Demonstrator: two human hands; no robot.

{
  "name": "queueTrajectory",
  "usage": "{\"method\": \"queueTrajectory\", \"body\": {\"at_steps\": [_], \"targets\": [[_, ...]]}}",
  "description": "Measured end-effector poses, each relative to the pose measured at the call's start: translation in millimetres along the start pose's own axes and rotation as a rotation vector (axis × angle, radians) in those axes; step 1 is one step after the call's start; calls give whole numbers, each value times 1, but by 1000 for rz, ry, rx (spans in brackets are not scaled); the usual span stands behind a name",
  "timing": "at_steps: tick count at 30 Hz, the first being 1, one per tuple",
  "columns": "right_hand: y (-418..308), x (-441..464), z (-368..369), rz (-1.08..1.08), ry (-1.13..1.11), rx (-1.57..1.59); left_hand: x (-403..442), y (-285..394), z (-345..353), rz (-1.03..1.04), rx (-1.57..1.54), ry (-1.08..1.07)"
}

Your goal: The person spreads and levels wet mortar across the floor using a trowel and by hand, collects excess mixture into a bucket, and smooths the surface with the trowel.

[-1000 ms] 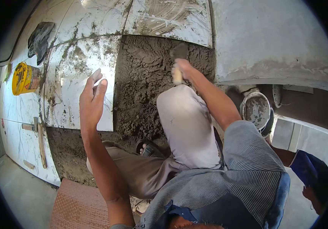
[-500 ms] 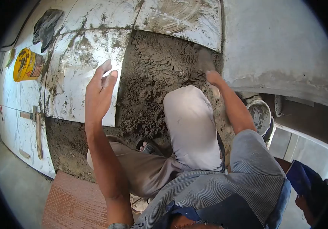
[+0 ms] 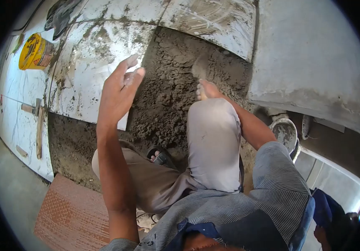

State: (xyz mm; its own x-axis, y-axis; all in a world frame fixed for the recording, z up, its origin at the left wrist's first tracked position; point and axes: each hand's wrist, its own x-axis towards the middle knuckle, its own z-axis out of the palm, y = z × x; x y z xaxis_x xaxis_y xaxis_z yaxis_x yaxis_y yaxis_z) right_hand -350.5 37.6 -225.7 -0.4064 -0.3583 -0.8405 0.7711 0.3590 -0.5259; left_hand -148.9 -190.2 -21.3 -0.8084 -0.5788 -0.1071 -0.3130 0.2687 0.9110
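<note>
My right hand (image 3: 208, 89) is wrapped round the handle of a trowel, low over the wet mortar (image 3: 167, 83). The trowel's blade (image 3: 201, 66) is blurred against the mortar, and my knee hides part of the handle. Raised over the edge of a dirty white marble-look tile (image 3: 92, 62), my left hand (image 3: 121, 85) has its thumb and fingers apart and holds nothing. Grey dust coats its fingertips.
A yellow bucket (image 3: 36, 52) and a hammer (image 3: 40, 125) rest on tiles at the left, with a dark cloth (image 3: 60, 16) beyond. A mortar-stained bucket (image 3: 283, 133) stands right, below a concrete slab (image 3: 309, 54). Another person (image 3: 335, 217) is at the lower right.
My right hand swept the trowel right across the mortar, then back left. My left hand keeps its open pose, while the view has shifted, moving the tiles and yellow bucket upward.
</note>
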Motion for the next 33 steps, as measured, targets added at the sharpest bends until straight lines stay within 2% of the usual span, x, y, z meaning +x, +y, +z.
{"method": "queueTrajectory", "body": {"at_steps": [2,4,5,7,9,12,13,15,18,19,21,23,27,29,33], "targets": [[-3,-11,5,-16,12,-29,1,0,5,9,-3,-16],[-16,-27,10,44,17,-302,5,1,10,20,28,-33],[-20,-27,1,38,22,-290,6,2,13,22,61,-38],[-34,-22,-24,-167,-44,-735,8,3,18,20,77,-51],[-43,-23,-52,-238,-14,-739,10,4,20,-18,156,-47],[-57,-35,-94,-207,203,-470,12,-1,21,-36,140,-45],[-58,-39,-100,-206,202,-473,12,-1,20,-38,139,-43],[-61,-46,-108,-18,244,-326,14,-1,21,-31,159,-42],[-42,-21,-130,6,118,-401,14,3,23,-24,139,-37],[-42,-17,-133,-1,44,-467,15,3,23,-28,138,-32],[-51,-42,-131,-31,123,-589,15,1,23,-29,136,-38],[-54,-45,-145,-561,539,-1518,14,3,24,-43,124,-42],[-97,-75,-127,-465,637,-1560,14,9,25,-97,115,-75],[-118,-77,-120,-593,680,-1855,13,10,27,-91,105,-81],[-153,-65,-104,-635,606,-2058,12,12,26,-80,114,-73]]}}
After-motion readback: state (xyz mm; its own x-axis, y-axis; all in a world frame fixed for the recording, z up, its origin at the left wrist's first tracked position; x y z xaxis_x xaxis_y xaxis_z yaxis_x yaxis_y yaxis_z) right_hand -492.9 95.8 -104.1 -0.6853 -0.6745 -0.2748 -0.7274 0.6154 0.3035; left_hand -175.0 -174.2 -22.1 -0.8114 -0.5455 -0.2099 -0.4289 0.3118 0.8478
